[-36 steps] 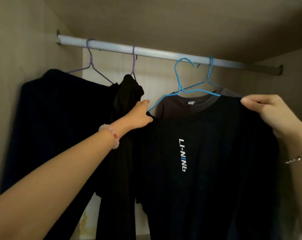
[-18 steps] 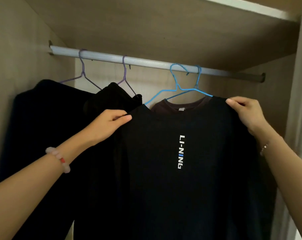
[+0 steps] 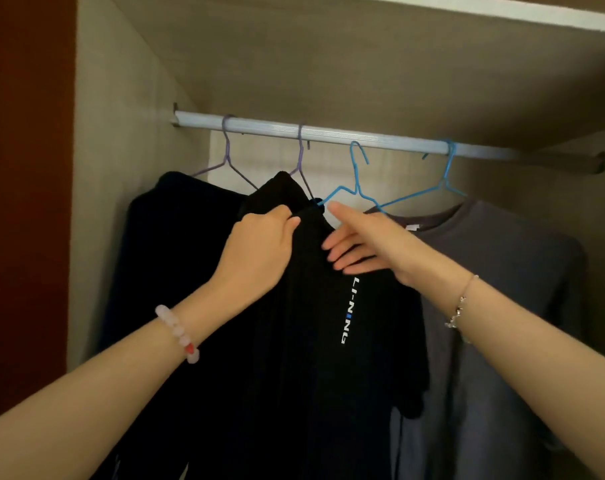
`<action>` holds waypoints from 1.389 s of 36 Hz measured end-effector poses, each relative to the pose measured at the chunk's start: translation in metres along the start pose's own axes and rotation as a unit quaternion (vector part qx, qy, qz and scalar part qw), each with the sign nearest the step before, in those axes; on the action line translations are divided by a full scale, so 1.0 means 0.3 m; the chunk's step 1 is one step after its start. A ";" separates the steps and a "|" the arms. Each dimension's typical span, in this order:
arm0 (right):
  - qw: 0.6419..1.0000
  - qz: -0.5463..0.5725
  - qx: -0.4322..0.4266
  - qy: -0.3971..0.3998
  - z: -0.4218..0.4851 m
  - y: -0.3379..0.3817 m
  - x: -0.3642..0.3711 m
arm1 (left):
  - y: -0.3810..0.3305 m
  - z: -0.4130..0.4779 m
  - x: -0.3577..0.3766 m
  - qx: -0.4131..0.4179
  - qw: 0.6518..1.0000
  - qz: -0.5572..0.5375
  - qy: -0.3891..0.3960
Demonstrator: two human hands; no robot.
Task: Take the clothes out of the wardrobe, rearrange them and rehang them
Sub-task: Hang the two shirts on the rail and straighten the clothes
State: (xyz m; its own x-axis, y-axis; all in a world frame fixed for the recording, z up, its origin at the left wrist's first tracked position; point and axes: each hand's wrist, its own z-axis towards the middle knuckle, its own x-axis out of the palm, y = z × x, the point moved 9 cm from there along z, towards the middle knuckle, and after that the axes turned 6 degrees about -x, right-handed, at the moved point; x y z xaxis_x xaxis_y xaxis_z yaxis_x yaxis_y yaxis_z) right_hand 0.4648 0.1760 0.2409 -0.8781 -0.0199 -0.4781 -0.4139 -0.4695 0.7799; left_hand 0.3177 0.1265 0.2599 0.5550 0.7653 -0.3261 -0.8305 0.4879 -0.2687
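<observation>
Inside a pale wooden wardrobe (image 3: 121, 168), a person regroups a black short-sleeved T-shirt with white "LI-NING" lettering (image 3: 329, 375) near the middle of the white metal hanging rail (image 3: 266, 128). The left hand (image 3: 259, 252), a pink bead bracelet (image 3: 178, 334) on its wrist, is curled tight around the shirt's left shoulder fabric. The right hand (image 3: 367, 247), wearing a thin silver chain bracelet (image 3: 458, 306), lies flat against the shirt's chest just below the collar, fingers extended and the index finger reaching toward the collar.

The shirt sits on a blue wire hanger (image 3: 356, 188); whether its hook rests on the rail cannot be told.

Half a second earlier, both hands held the shirt's 2 shoulders spread wide. Now the right hand has left the right shoulder and moved in toward the left hand, and the shirt hangs bunched and narrow, shifted left.

That uncovers a grey crew-neck T-shirt (image 3: 502, 306) to the right, formerly hidden behind it, on a second blue wire hanger (image 3: 445, 183) hooked over the rail.

At far left, 2 purple wire hangers (image 3: 226, 161) carry dark garments (image 3: 176, 254), unchanged. A red-brown panel (image 3: 24, 202) has come into view at the left edge.
</observation>
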 end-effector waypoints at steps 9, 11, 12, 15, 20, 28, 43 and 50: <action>0.985 0.151 0.079 -0.006 0.027 -0.025 0.068 | -0.076 -0.087 0.078 0.028 0.996 0.079 0.012; 0.984 0.159 0.073 -0.026 0.031 -0.036 0.057 | -0.098 -0.090 0.089 0.040 0.995 0.084 0.030; 0.983 0.169 0.070 -0.034 0.030 -0.039 0.046 | -0.110 -0.092 0.095 0.047 0.995 0.075 0.049; 0.974 0.215 0.054 -0.048 0.018 -0.040 -0.008 | -0.114 -0.087 0.100 0.030 0.990 0.037 0.136; 0.978 0.181 0.020 -0.102 -0.003 -0.036 -0.185 | -0.049 0.047 0.008 0.021 0.997 0.010 0.067; 0.972 0.094 -0.033 -0.213 -0.027 0.034 -0.395 | 0.140 0.208 0.119 -0.060 0.985 0.078 0.139; 0.966 -0.011 -0.030 -0.258 0.196 0.055 -0.518 | 0.125 0.163 0.154 -0.074 0.987 0.009 0.140; 0.963 -0.145 0.019 -0.226 0.292 -0.091 -0.497 | 0.127 0.132 0.141 -0.065 0.989 -0.058 0.120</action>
State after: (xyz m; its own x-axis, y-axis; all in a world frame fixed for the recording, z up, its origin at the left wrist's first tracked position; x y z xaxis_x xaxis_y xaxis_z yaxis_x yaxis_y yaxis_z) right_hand 0.5861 0.2691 0.3262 -0.7359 0.4974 -0.4593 -0.6577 -0.3645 0.6592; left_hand 0.3077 0.1941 0.2717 0.6536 0.5787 -0.4877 -0.7568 0.4954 -0.4264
